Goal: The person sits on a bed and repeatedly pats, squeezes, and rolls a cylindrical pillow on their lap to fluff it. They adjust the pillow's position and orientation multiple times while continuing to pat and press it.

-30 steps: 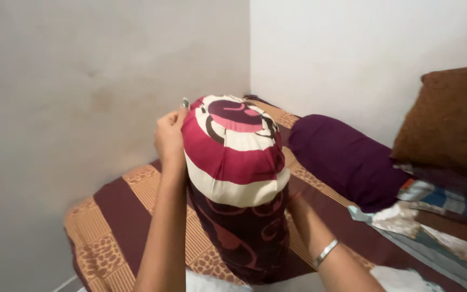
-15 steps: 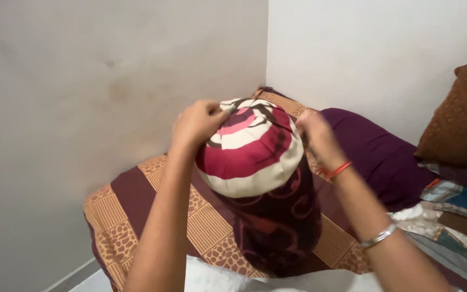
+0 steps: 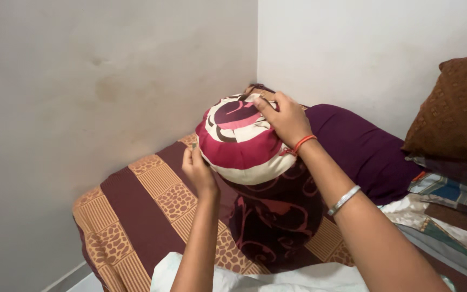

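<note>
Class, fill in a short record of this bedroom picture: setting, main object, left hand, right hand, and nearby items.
Setting: bed with striped brown and orange bedsheet, in a corner of pale walls
Main object: bolster pillow, standing upright, maroon patterned cover with red and cream end
Left hand: left hand touches the bolster's side below the top
Right hand: right hand rests on the bolster's top end, pinching the fabric
Nearby items: purple bolster, brown cushion, folded cloths

packages: none in view | labels: none in view | signs: none in view | screens: none in view
</note>
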